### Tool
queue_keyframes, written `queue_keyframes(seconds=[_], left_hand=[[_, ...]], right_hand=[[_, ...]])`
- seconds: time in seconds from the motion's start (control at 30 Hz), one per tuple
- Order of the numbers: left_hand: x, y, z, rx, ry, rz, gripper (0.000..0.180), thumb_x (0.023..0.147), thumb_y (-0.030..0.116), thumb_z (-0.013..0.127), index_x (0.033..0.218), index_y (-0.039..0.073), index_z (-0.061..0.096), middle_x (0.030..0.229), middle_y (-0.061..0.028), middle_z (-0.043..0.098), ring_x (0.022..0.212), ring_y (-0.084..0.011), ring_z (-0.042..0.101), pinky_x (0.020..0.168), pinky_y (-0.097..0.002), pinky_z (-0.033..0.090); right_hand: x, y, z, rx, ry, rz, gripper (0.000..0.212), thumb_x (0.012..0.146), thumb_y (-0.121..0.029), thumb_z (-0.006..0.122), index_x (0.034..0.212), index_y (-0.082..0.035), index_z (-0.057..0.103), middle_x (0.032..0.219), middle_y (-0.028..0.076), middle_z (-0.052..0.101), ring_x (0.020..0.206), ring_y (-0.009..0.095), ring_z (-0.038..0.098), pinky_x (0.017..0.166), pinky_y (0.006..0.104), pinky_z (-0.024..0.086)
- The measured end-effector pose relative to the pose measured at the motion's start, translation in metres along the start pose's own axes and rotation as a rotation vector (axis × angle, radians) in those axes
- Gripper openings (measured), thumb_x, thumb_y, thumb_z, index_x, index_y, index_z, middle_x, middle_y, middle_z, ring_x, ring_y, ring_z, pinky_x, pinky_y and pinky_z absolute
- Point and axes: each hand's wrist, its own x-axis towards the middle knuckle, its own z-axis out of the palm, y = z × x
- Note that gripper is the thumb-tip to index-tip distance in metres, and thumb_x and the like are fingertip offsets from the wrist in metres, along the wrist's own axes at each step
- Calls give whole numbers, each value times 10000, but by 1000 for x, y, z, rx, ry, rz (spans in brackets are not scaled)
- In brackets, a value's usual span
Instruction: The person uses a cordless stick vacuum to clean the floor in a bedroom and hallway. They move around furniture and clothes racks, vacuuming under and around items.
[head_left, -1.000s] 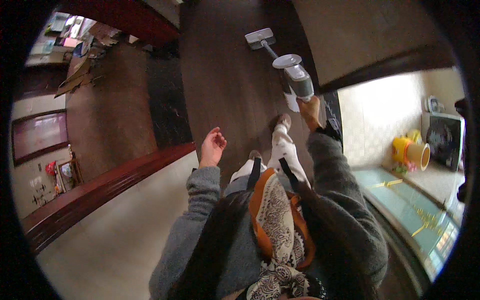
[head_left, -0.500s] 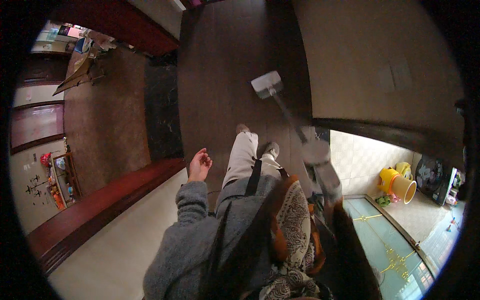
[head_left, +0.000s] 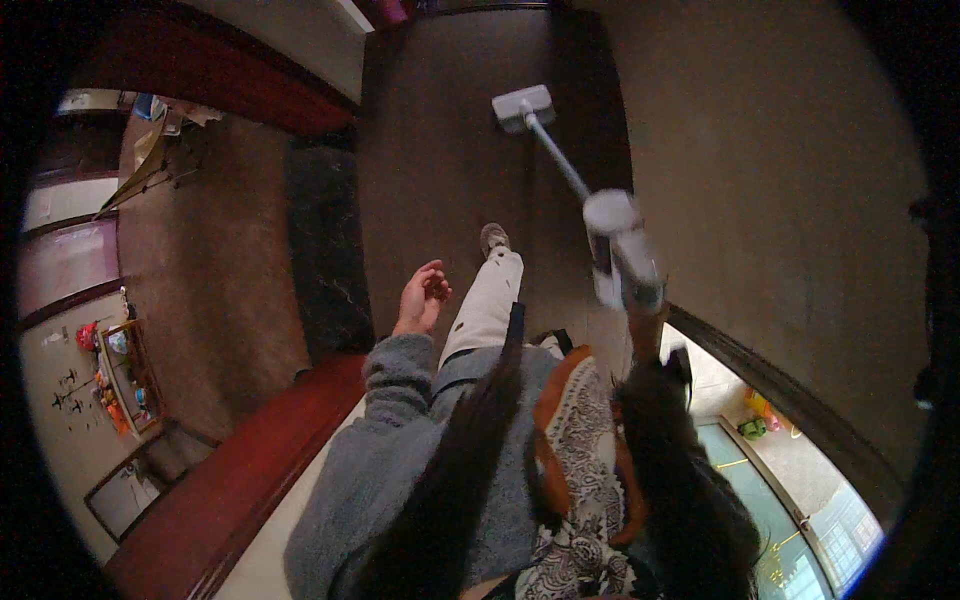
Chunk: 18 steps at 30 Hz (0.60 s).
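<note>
A stick vacuum cleaner (head_left: 612,212) with a white body and a pale blue tube reaches forward from my right side. Its flat white floor head (head_left: 523,102) rests on the dark floor ahead of me. My right hand (head_left: 645,292) is closed round the grip at the rear of the vacuum's body, and the fingers are partly hidden by it and blurred. At my left side, my left hand (head_left: 425,292) hangs in the air with loosely bent fingers, holding nothing.
Dark floor (head_left: 450,150) runs ahead between a red wooden door frame (head_left: 270,445) on the left and a brown wall or door panel (head_left: 760,180) on the right. Through the left doorway, a small shelf (head_left: 130,375) bears colourful things. A glass panel (head_left: 770,510) stands at lower right.
The vacuum and my right hand have moved forward, the floor head sliding farther ahead. I have stepped on, with one foot now in front. My left hand has swung slightly forward.
</note>
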Motion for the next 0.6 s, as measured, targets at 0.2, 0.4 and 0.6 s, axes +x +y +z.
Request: queue_keyframes(seconds=[0.2,0.4,0.6], left_hand=[[14,56,-23,-2,25,130,203,846,119,421,1010,71,530,778,-14,528,699,-133,507,655,-291,452],[14,39,-80,-36,-49,126,247,841,102,433,1069,33,501,910,-52,543,801,-135,529,708,-254,458],[9,5,-68,-137,172,-95,205,845,102,436,1027,54,518,771,-31,532,677,-127,513,641,-284,456]], right_hand=[[205,-115,132,95,-131,-130,379,727,-320,592,981,-45,536,924,100,577,867,250,523,791,389,363],[258,-123,174,871,-555,157,402,764,-351,568,1051,-72,538,988,90,577,933,260,519,858,400,346],[95,-23,103,-72,-157,-33,453,728,-334,619,1070,-51,529,970,117,584,921,247,530,818,401,380]])
